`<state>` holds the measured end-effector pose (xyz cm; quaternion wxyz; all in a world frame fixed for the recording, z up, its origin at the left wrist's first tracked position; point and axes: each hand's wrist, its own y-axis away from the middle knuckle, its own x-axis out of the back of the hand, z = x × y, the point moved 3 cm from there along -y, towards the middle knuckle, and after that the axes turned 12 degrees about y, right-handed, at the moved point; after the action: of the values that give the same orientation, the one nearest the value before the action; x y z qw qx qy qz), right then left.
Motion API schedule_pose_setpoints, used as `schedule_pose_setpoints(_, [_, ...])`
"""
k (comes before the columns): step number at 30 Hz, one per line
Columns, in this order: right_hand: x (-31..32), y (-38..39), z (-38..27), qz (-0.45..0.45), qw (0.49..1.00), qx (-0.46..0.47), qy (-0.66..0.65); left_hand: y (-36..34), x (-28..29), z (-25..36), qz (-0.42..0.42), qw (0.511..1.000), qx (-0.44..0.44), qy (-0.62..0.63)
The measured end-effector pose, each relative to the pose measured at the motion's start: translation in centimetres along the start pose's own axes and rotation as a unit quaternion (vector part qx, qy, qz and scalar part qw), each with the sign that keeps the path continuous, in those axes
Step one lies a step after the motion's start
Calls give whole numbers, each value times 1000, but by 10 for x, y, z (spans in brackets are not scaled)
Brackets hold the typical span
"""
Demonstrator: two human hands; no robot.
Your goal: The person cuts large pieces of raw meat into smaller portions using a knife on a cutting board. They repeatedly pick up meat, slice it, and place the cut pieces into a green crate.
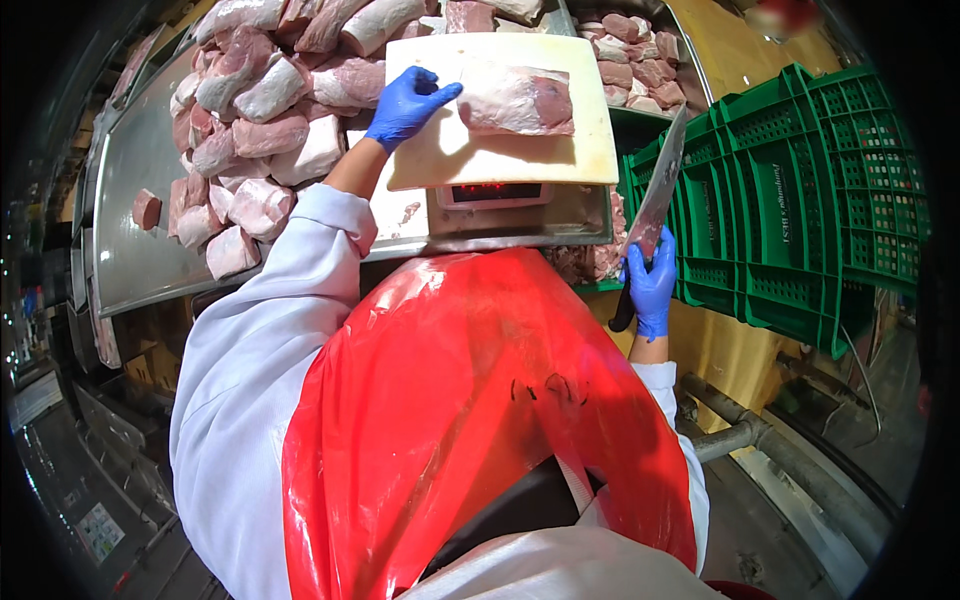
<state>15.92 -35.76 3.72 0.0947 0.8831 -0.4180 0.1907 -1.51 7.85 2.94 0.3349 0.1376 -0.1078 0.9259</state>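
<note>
A slab of pale pink meat (515,102) with a whitish fat side lies flat on a white cutting board (560,165). My left hand (402,110), in a blue glove, is over the board's left part. Its thumb points at the slab's left end and stands apart from the curled fingers, with nothing between them. Off the board's right side, my blue-gloved right hand (652,285) grips a large knife (660,180) by its dark handle. The long blade points up and away from me, beside the green crates. Under the board's near edge sits a scale with a lit red display (495,193).
Many meat pieces (265,130) are heaped on a metal table (140,235) at the left. Smaller cut chunks (640,60) fill a container at the far right. Green plastic crates (760,210) stand at the right. Metal pipes (740,435) run below them.
</note>
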Motion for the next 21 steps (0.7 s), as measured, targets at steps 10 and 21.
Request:
schedule_pose_setpoints(10, [-71,-55,-31,-66,992,51,-93,-44,-29,3,-27,994,-89,65])
schedule_pose_setpoints(21, [-147,-170,-46,-97,979,78,-159,-35,-32,-29,-249,933,-80,248])
